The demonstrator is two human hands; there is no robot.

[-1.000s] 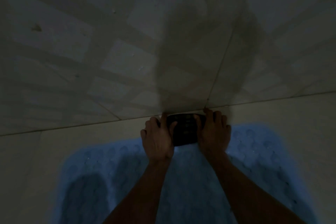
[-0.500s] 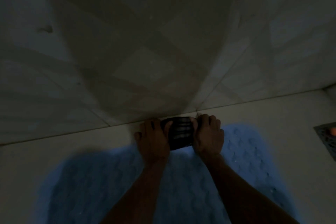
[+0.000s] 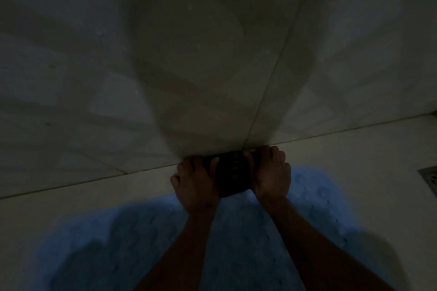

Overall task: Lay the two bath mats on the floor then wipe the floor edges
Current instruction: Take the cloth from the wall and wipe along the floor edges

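Blue bath mat lies flat on the floor under both forearms. Left hand and right hand clutch a dark cloth between them, pressed into the wall-floor joint, apparently to wipe that edge.

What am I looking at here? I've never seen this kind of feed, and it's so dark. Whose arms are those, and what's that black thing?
There is one picture, from a camera worn on a person's head, looking down in dim light. No machine: the arms are the person's own. The left hand and right hand both press a dark cloth against the line where the tiled wall meets the floor. A blue bath mat lies flat under the forearms. A floor drain shows at the right edge. Only one mat is visible.
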